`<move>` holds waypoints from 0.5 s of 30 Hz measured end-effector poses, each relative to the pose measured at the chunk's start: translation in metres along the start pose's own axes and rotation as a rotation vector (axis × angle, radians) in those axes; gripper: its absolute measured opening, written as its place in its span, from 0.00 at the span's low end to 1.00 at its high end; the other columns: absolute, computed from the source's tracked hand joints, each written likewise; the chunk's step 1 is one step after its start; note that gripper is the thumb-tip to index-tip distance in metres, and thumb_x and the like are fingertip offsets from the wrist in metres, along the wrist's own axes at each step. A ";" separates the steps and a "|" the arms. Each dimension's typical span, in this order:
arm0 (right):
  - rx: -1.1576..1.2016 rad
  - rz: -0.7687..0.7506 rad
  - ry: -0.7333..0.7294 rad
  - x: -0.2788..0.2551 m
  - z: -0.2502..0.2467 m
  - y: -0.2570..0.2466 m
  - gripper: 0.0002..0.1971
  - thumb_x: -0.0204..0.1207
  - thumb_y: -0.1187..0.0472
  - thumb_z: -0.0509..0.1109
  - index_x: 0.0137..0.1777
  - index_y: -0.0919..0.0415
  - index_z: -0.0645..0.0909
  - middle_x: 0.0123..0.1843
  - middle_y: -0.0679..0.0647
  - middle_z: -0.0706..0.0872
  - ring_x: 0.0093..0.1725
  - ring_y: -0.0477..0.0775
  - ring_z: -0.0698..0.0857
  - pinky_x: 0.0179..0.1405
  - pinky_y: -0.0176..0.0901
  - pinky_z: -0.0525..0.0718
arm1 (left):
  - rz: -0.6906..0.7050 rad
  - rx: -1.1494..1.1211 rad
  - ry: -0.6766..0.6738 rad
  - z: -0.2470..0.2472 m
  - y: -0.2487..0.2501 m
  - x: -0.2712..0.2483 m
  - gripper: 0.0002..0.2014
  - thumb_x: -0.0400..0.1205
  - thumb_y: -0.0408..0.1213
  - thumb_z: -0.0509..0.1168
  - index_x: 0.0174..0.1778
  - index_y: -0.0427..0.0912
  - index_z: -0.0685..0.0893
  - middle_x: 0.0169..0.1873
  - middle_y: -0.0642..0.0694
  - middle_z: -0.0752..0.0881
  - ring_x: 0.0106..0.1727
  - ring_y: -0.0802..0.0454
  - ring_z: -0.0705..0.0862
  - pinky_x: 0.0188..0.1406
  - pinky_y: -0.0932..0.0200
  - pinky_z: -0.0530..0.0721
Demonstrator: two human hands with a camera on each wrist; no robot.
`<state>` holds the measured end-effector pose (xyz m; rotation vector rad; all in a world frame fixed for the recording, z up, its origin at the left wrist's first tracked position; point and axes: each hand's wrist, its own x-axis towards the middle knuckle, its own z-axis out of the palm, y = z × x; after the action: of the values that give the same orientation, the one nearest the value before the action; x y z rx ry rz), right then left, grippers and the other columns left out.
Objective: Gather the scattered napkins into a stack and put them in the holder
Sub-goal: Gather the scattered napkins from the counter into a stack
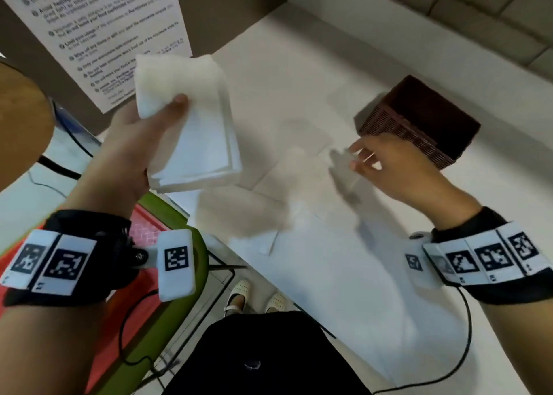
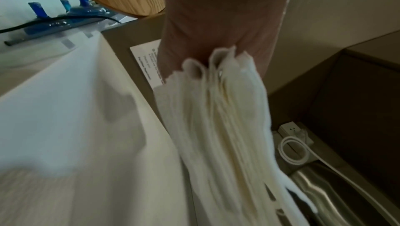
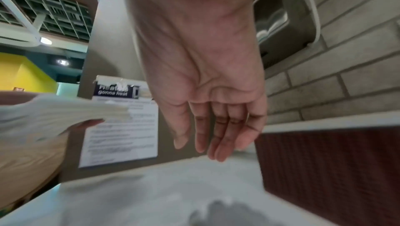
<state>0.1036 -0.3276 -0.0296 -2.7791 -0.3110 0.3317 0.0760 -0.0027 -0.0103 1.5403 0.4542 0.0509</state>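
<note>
My left hand (image 1: 167,116) holds a thick stack of white napkins (image 1: 191,131) up above the table's left edge, thumb pressed on top. The left wrist view shows the stack's layered edges (image 2: 227,127) hanging from my palm (image 2: 216,24). A few loose white napkins (image 1: 302,143) lie flat on the white table (image 1: 374,290), another one (image 1: 266,239) nearer me. My right hand (image 1: 365,158) hovers open and empty over the table, just left of the dark brown slatted holder (image 1: 419,119). In the right wrist view its fingers (image 3: 216,135) point down beside the holder wall (image 3: 324,169).
A printed notice (image 1: 98,35) hangs on a brown panel at the table's far left. A round wooden tabletop (image 1: 18,119) and a green-and-red chair (image 1: 149,245) stand to my left. A brick wall (image 1: 449,5) runs behind the holder. A black cable (image 1: 466,335) trails from my right wrist.
</note>
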 end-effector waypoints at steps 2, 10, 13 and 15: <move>-0.049 -0.061 -0.035 -0.003 0.018 -0.015 0.16 0.79 0.58 0.67 0.66 0.57 0.80 0.59 0.59 0.83 0.57 0.61 0.84 0.51 0.44 0.77 | 0.007 0.000 0.006 -0.006 0.003 0.004 0.15 0.82 0.45 0.68 0.64 0.45 0.84 0.47 0.53 0.91 0.41 0.62 0.91 0.34 0.69 0.86; -0.249 -0.606 -0.210 0.015 0.098 -0.141 0.35 0.78 0.73 0.61 0.81 0.46 0.62 0.84 0.51 0.62 0.79 0.62 0.64 0.69 0.59 0.67 | 0.026 0.010 0.033 -0.016 0.005 0.026 0.17 0.82 0.46 0.68 0.65 0.44 0.83 0.51 0.52 0.90 0.52 0.56 0.89 0.44 0.63 0.87; -0.365 -0.627 -0.306 0.028 0.111 -0.153 0.38 0.77 0.72 0.63 0.82 0.42 0.58 0.83 0.51 0.60 0.83 0.62 0.55 0.76 0.62 0.55 | 0.039 -0.002 0.028 -0.021 0.004 0.036 0.14 0.82 0.45 0.69 0.62 0.46 0.84 0.40 0.57 0.92 0.43 0.63 0.91 0.35 0.69 0.86; -0.378 -0.608 -0.312 0.031 0.113 -0.153 0.38 0.75 0.71 0.66 0.80 0.42 0.61 0.75 0.54 0.67 0.79 0.61 0.59 0.76 0.63 0.54 | 0.039 0.004 0.011 -0.025 0.001 0.042 0.14 0.82 0.44 0.69 0.62 0.46 0.84 0.41 0.58 0.93 0.45 0.62 0.91 0.38 0.68 0.87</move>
<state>0.0765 -0.1455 -0.0876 -2.7873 -1.3779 0.5939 0.1071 0.0342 -0.0185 1.5536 0.4330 0.0890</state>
